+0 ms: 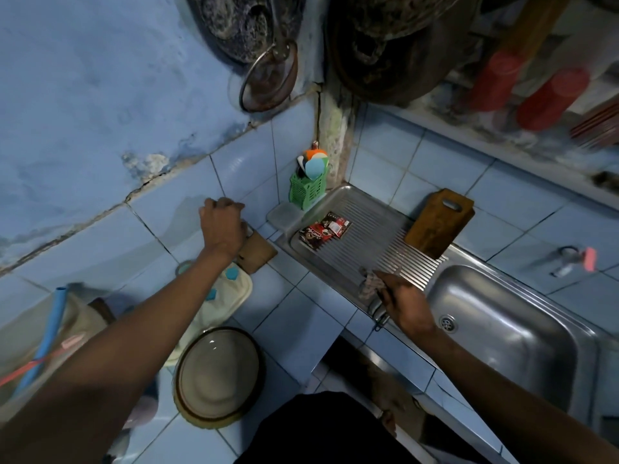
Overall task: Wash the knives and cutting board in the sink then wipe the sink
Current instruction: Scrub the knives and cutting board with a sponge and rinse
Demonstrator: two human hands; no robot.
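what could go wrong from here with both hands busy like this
1. The left hand grips the small wooden board at its top edge by the wall; a loose grip may let it slip onto the cream lidded container below.
2. The right hand holds a cloth and what look like metal utensils over the drainboard edge; they might fall to the floor.
3. The leaning cutting board could slide into the sink.

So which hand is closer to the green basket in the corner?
The left hand. It is off to the left of the green basket, over a small wooden board. The right hand is further away, down by the sink, holding a cloth.
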